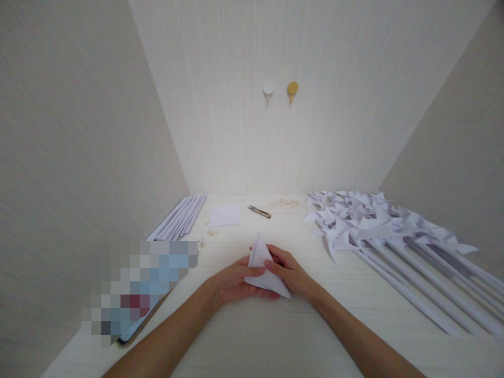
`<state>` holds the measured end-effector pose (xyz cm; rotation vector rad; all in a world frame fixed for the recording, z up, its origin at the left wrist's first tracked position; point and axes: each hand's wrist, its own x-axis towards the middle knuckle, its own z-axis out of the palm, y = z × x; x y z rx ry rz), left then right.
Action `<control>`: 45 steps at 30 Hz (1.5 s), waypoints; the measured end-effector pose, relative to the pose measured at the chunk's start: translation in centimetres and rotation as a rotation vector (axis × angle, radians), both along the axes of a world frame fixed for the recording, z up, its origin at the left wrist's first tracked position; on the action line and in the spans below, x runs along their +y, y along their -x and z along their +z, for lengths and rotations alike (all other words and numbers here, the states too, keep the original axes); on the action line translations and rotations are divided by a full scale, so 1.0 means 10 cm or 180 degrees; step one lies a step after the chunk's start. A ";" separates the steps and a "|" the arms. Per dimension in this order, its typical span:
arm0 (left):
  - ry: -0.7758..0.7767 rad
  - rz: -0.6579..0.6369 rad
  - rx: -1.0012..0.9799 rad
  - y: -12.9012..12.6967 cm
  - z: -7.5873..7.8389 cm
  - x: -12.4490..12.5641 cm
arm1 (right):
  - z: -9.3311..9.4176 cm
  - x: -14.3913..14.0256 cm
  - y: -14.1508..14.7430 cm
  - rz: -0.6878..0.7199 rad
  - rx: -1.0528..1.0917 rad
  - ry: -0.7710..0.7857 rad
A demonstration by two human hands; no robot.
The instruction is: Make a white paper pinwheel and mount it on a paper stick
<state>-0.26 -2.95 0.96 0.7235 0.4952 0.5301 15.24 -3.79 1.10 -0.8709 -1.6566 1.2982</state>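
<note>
While both hands meet at the lower middle of the frame, a folded white paper [264, 273] is pinched between them, shaped as a triangle with its point rising toward the back wall. The left hand [232, 282] closes its grip on the paper's left side, thumb lying on top of the sheet; the right hand [290, 273] holds the right side, fingers curled over the edge. The paper sits just above the counter [252, 336], near its middle.

To fold it well, I judge the edges should be lined up first, then the crease pressed flat with a thumb run along it while the other hand pins the sheet so it cannot slide.

At the right of the frame lies a heap of finished paper pinwheels [354, 215] on long white sticks [417, 268] that run toward the lower right. At the middle left, a bundle of rolled paper sticks [179, 218] rests against the wall, with a blank white square sheet [224, 215] just beside it and a small utility knife [259, 211] near that. Two round hooks [280, 89] sit on the back wall. A blurred flat object [134, 294] lies at the lower left.
</note>
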 end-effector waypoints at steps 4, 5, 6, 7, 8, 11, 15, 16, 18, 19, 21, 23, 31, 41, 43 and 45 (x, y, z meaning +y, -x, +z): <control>-0.0009 0.0008 -0.0020 -0.01 0.00 0.01 | 0.00 0.01 0.01 -0.0067 -0.0080 -0.0051; -0.0032 -0.0018 -0.0038 -0.01 -0.01 0.02 | 0.00 0.01 0.01 -0.0113 -0.0134 -0.0083; -0.0057 -0.0051 -0.0054 -0.01 -0.01 0.02 | 0.00 0.01 0.01 -0.0157 -0.0186 -0.0116; -0.0081 -0.0087 -0.0057 -0.01 -0.01 0.03 | 0.00 0.01 0.02 -0.0191 -0.0230 -0.0138; -0.0101 -0.0109 -0.0048 -0.01 -0.01 0.03 | 0.00 0.00 0.02 -0.0213 -0.0261 -0.0154; -0.0145 -0.0117 -0.0010 0.00 -0.01 0.02 | 0.01 -0.01 0.03 -0.0203 -0.0331 -0.0175; -0.0130 -0.0124 0.0039 0.00 0.00 0.01 | 0.02 -0.04 0.05 -0.0281 -0.0481 -0.0214; -0.0119 -0.0134 0.0058 0.00 0.00 0.01 | 0.02 -0.04 0.05 -0.0297 -0.0495 -0.0219; -0.0103 -0.0152 0.0070 -0.01 0.01 0.01 | 0.01 -0.04 0.05 -0.0289 -0.0479 -0.0211; -0.0095 -0.0155 0.0067 -0.01 0.01 0.01 | 0.01 -0.04 0.05 -0.0259 -0.0453 -0.0185; -0.0094 -0.0152 0.0061 -0.01 0.02 0.01 | 0.01 -0.03 0.05 -0.0225 -0.0410 -0.0110; -0.0111 -0.0122 0.0057 -0.01 0.02 0.01 | 0.01 -0.02 0.06 -0.0270 -0.0399 -0.0054; -0.0393 0.0772 0.0314 -0.10 0.06 0.05 | -0.02 0.04 0.06 -0.0911 0.0662 0.0477; -0.1910 0.2342 0.1689 -0.16 0.08 0.05 | -0.04 0.04 0.11 -0.1202 0.1713 0.1135; -0.2053 0.2421 0.1736 -0.16 0.09 0.04 | -0.03 0.04 0.11 -0.1279 0.1682 0.1178; -0.2119 0.2441 0.1767 -0.16 0.10 0.02 | -0.04 0.04 0.11 -0.1392 0.1617 0.1204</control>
